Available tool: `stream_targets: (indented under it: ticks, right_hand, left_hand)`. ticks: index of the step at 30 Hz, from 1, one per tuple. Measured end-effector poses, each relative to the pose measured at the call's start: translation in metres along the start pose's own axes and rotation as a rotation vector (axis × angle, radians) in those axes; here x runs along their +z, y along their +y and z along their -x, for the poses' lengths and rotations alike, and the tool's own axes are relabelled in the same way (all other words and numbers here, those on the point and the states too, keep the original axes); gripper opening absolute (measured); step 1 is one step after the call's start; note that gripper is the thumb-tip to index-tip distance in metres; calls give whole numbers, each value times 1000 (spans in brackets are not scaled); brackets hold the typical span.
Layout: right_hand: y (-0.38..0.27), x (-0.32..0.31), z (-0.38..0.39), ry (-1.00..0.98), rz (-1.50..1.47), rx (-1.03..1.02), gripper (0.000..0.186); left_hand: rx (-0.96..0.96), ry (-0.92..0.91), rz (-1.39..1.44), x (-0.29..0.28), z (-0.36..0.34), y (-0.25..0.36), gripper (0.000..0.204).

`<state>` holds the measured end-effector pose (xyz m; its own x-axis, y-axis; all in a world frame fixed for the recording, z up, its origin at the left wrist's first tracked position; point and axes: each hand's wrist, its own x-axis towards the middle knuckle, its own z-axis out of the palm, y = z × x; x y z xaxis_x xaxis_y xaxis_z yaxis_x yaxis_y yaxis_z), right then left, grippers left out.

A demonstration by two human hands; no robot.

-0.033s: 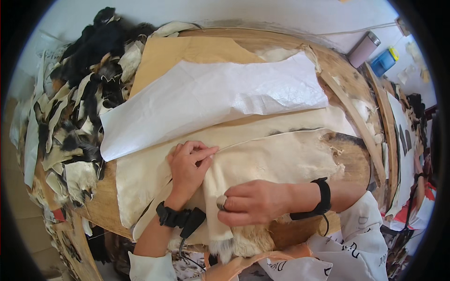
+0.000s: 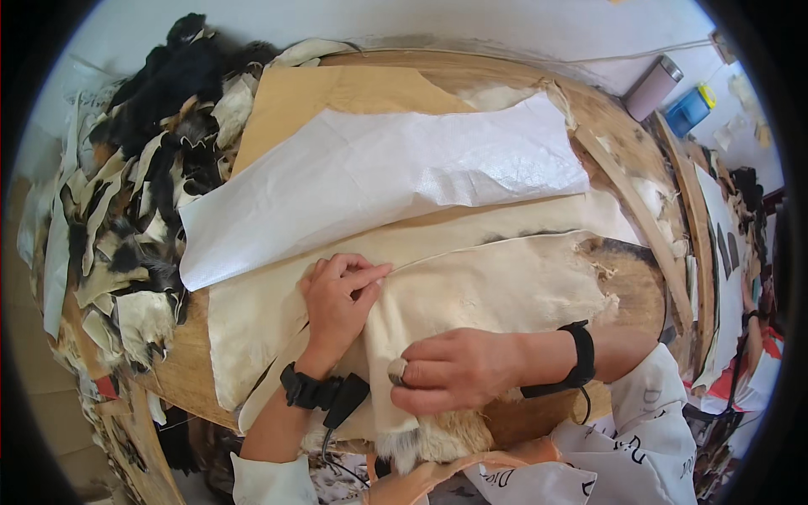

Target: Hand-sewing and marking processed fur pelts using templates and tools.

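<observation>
A cream hide [image 2: 488, 282] lies skin side up on the table, with a fold running toward me and pale fur [image 2: 454, 429] showing at its near edge. At the upper end of that fold, my left hand [image 2: 339, 303] is closed, thumb and forefinger pinching the hide's edge. To the right and nearer me, my right hand [image 2: 463, 370] is closed just above the fold. A small greyish band or cap [image 2: 396, 369] shows at its fingers. Whatever else those fingers hold is hidden. Another cream hide [image 2: 261, 337] is spread underneath.
A white sheet [image 2: 379, 168] and tan sheet [image 2: 337, 88] lie behind the hides. Fur scraps [image 2: 151, 202] are heaped at left. Wooden strips [image 2: 635, 210], a mauve flask [image 2: 654, 88] and blue bottle [image 2: 690, 111] are at right. Another person's arm [image 2: 753, 324] shows at far right.
My right hand has shifted very slightly and its fingers have changed position a little. The left hand and the hides look the same.
</observation>
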<state>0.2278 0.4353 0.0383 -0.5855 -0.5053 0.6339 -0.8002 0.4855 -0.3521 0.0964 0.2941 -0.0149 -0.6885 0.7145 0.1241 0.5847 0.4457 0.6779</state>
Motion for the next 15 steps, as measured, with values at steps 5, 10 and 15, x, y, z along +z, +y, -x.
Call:
stream_targets:
  ticks: [5, 10, 15]
  right_hand:
    - [-12, -8, -5, 1, -32, -16, 17]
    - [-17, -14, -9, 46, -36, -44, 16]
    - [-25, -18, -14, 166, -101, -53, 13]
  left_hand:
    - [13, 22, -12, -1, 0, 2, 21]
    - [1, 23, 5, 0, 1, 2, 20]
    - [6, 22, -12, -1, 1, 2, 20]
